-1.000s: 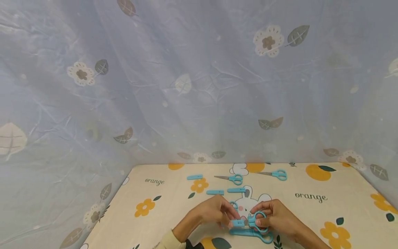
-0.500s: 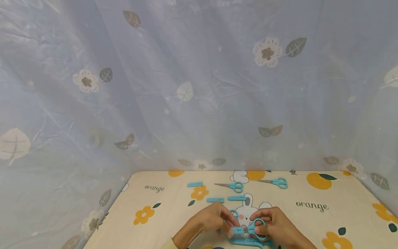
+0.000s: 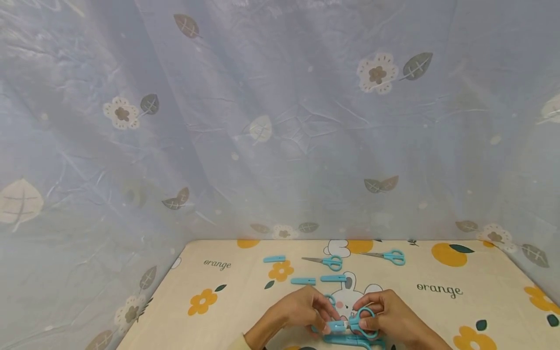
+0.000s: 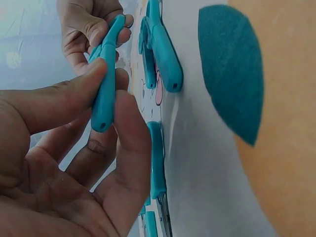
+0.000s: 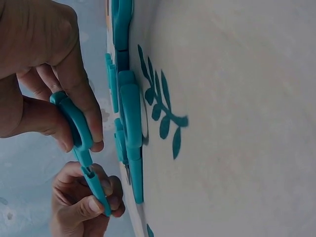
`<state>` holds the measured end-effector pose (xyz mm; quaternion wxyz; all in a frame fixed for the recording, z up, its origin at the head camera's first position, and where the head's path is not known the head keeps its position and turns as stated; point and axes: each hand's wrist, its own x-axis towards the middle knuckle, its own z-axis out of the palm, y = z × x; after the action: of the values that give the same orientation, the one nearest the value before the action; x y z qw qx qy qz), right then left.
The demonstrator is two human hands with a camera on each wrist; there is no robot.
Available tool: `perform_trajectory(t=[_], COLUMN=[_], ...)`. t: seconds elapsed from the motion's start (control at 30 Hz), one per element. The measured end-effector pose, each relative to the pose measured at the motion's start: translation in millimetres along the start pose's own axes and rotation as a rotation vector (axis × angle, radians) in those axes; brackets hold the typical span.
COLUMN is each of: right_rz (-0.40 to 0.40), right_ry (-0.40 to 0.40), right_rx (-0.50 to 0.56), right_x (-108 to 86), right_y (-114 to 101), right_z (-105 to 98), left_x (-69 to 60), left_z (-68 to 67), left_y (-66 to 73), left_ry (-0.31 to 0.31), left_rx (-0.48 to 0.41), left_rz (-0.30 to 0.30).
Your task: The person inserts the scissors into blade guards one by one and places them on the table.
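My left hand [image 3: 302, 308] pinches a light-blue blade cover [image 3: 336, 326] between thumb and fingers. Opposite it, the right hand [image 3: 391, 318] grips a pair of blue scissors [image 3: 365, 322] by the finger loops. The scissors point left into the cover's mouth, and only a short strip of metal shows between cover and handle. In the right wrist view the cover [image 5: 98, 188] and handle [image 5: 79, 126] lie nearly in line. Just below the hands, a covered pair of scissors [image 3: 347, 340] lies on the cloth. Another blue loop [image 3: 331, 300] shows partly behind the left hand.
Farther back lie two uncovered scissors, one nearer the middle [image 3: 332, 263] and one at right [image 3: 394, 257], both pointing left. Three loose blade covers [image 3: 274, 259] lie left of them and in front. A patterned cloth [image 3: 245, 291] covers the table, with a grey-blue curtain [image 3: 280, 121] behind.
The head view has tilted, so the table sits lower in it. The strip of metal between cover and handle has become a little shorter. Both hands keep their holds.
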<state>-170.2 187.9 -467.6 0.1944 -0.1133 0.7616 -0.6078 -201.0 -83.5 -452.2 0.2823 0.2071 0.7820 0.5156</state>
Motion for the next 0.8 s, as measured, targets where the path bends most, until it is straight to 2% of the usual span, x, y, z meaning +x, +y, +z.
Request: perform_trajectory(t=[0.13, 0.33, 0.57, 0.8], right_rz=[-0.007, -0.042, -0.005, -0.010], right_ry=[0.011, 0.034, 0.017, 0.084], right_rx=[0.000, -0.029, 0.025, -0.011], right_x=[-0.1, 1.8, 1.9, 2.6], right_y=[-0.6, -1.4, -5.0, -3.5], right_z=[0.7, 2.2, 0.0, 6.5], left_x=[-0.1, 1.4, 3.4, 4.7], left_z=[-1.1, -1.0, -1.8, -0.4], left_y=[2.0, 3.3, 9.5, 7.9], left_ry=[0.008, 0.046, 0.079, 0.084], left_rx=[0.026, 0.017, 0.036, -0.004], left_rz=[0.022, 0.013, 0.059, 0.017])
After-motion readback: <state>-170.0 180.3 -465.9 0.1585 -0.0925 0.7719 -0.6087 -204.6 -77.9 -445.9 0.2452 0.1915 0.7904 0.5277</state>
